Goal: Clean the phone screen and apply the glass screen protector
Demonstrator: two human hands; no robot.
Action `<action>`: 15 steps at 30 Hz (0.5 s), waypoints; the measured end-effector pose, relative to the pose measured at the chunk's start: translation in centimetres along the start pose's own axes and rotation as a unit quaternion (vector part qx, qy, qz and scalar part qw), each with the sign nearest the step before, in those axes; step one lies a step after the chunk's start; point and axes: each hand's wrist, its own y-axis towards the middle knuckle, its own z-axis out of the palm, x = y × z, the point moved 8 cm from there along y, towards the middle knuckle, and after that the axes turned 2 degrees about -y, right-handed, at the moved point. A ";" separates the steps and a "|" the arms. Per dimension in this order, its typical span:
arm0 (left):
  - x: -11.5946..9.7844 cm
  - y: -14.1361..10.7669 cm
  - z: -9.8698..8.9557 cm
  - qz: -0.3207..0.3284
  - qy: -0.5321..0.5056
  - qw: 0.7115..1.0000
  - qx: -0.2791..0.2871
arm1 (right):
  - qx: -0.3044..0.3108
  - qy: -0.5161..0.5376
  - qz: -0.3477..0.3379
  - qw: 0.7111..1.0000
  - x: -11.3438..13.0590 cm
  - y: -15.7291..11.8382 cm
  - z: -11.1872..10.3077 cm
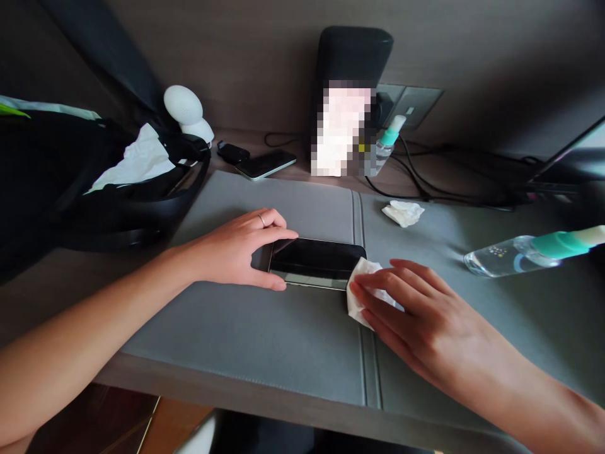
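A smartphone lies dark screen up on a grey desk mat, its long side running left to right. My left hand grips its left end, thumb on the near edge and fingers on the far edge. At the phone's right end, my right hand pinches a white tissue that touches the phone's corner. Farther right, a clear spray bottle with a teal collar lies on its side. A crumpled tissue rests on the mat beyond my right hand.
At the back stand a white rounded device, a second phone, a small black object and another spray bottle. Black cables run along the wall. A black bag with tissue on it fills the left.
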 end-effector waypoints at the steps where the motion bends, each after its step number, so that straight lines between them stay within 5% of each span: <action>1: 0.0 0.0 0.0 -0.001 -0.001 1.000 -0.002 | 0.001 0.004 0.001 1.000 -0.1 0.0 0.0; 15: -0.2 0.1 0.0 0.007 -0.011 1.000 -0.010 | 0.003 0.067 -0.043 0.997 2.0 6.7 2.8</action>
